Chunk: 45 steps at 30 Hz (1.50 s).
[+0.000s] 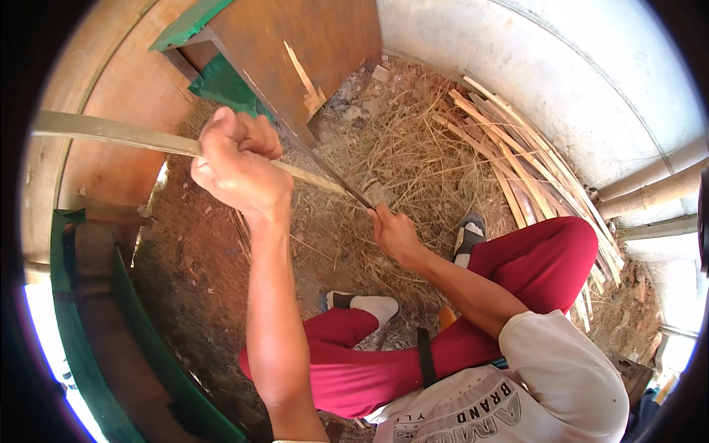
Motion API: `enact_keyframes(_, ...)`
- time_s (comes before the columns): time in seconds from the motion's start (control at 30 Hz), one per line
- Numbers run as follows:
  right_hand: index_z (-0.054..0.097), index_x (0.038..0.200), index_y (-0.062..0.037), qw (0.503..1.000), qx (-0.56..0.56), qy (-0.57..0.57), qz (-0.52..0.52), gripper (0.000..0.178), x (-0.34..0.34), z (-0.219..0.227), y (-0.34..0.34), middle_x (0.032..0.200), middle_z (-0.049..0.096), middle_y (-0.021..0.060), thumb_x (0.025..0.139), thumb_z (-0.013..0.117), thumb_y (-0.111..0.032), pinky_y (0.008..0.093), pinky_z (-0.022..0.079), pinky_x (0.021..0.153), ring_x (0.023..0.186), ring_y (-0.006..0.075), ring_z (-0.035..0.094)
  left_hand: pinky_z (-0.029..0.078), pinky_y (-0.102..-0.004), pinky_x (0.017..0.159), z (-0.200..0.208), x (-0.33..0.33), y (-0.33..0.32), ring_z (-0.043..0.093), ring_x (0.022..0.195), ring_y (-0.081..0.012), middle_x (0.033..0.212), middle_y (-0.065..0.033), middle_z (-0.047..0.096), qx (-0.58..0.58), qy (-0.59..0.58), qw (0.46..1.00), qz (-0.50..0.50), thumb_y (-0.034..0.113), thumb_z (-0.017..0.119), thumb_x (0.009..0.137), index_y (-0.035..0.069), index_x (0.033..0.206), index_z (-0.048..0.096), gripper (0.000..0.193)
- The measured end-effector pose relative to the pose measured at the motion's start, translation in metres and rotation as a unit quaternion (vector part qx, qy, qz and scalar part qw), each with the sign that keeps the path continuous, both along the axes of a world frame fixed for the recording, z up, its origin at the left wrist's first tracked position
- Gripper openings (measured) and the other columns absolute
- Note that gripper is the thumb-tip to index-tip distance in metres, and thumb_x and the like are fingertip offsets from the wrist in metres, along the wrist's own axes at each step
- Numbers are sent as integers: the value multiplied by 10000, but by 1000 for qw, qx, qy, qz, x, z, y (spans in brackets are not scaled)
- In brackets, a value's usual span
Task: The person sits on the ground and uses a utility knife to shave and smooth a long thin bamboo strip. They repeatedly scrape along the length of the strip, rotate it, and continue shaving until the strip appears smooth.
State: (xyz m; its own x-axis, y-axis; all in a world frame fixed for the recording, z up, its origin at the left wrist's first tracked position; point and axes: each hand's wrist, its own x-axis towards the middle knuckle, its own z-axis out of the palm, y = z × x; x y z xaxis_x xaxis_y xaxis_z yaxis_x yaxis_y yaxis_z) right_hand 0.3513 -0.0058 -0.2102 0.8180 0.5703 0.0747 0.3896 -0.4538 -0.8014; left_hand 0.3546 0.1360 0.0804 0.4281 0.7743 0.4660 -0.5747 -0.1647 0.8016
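Observation:
My left hand [240,159] is closed around a long, pale bamboo strip [118,131]. The strip runs from the far left, passes through the fist and slopes down to the right. In my right hand [396,235] is a long, thin, dark knife [341,181], seen nearly edge-on, with its handle hidden by the fingers. Its blade points up and left, crossing the strip close to the strip's right end. Whether blade and strip touch there, I cannot tell. Dry shavings [413,159] lie on the ground beyond my right hand.
A pile of split strips [532,159] lies along the pale wall [591,59] at right. A brown wooden cabinet [325,44] with green trim stands at the back, a split sliver [301,74] against it. Green-edged boards [111,317] stand at lower left. My bent legs [517,273] are below.

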Motion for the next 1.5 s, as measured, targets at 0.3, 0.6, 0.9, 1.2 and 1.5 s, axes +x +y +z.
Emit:
enact_keyframes(0.3,561,955,9,999,-38,4,-1,327,5,-42,-16,510,545,216,1081,476,-280,539,459,469,513,466,595,137,-325,494,-3,-9,9,176,504,-111,547,23,200,-7,5,999,31,177,483,922,140,621,234,393)
enact_keyframes(0.6,589,959,32,996,-90,9,12,334,-13,-72,-34,566,575,222,1067,501,-271,522,480,496,541,439,622,139,-328,483,3,3,-12,181,494,-108,536,25,206,-13,5,998,56,166,484,918,146,595,222,416)
enact_keyframes(0.9,588,893,49,1000,5,6,-3,378,-9,-2,-8,591,588,278,1066,507,-277,530,469,480,530,466,606,137,-326,481,-4,0,-6,185,484,-111,517,17,216,-13,4,996,92,162,470,918,132,559,224,436)
enact_keyframes(1.2,589,871,44,988,-116,101,-21,425,-15,-78,-38,615,598,278,1085,466,-302,528,462,486,535,461,595,167,-317,441,-5,-4,-6,238,441,-101,500,9,277,-11,-17,995,94,160,496,895,105,550,290,406)
enact_keyframes(1.5,576,834,45,999,27,28,-14,428,-26,1,-1,579,574,269,1077,488,-295,516,453,464,476,445,566,168,-310,450,1,-5,6,254,440,-102,494,13,273,-36,3,985,167,158,476,920,129,546,268,429)
